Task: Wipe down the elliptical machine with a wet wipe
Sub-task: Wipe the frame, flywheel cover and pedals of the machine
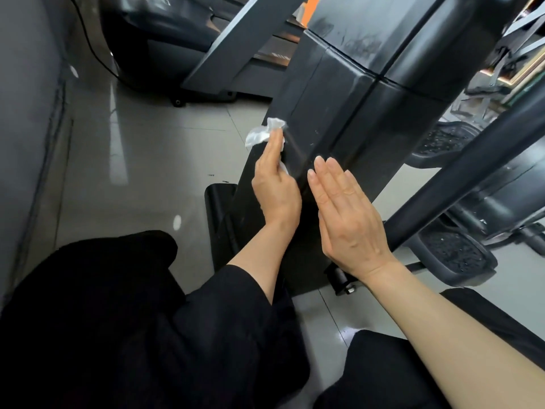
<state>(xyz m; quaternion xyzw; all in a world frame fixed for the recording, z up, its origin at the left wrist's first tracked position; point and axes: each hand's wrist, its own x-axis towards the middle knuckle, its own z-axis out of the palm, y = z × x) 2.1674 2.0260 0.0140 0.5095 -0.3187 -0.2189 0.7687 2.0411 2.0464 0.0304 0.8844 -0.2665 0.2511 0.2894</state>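
Nearest the camera, black loose sleeves (118,320) and two bare forearms are seen reaching forward over the pale tiled floor (147,149). The right hand (348,219) is held flat, fingers straight and together, its grip open and holding nothing; whether it rests on the panel or only hovers beside it cannot be told. Just to its left, the left hand (275,184) is pressed against the machine, and the crumpled white wet wipe (264,132) is trapped under its fingers, bunching out past the fingertips at the panel's left edge.

The tall black plastic shroud of the elliptical machine (339,113) is seen running up and away from the wipe, its long axis slanting towards the upper right. The unwiped length is therefore judged to lie ahead of and above the left hand, which is the nearer one to it. Smears are visible higher up on the shroud.

To the right, a dark slanted metal bar (472,172) crosses close by and could hamper a sideways sweep; black textured foot pedals (454,255) lie beyond it. Farther back, a dark treadmill (182,39) is seen.
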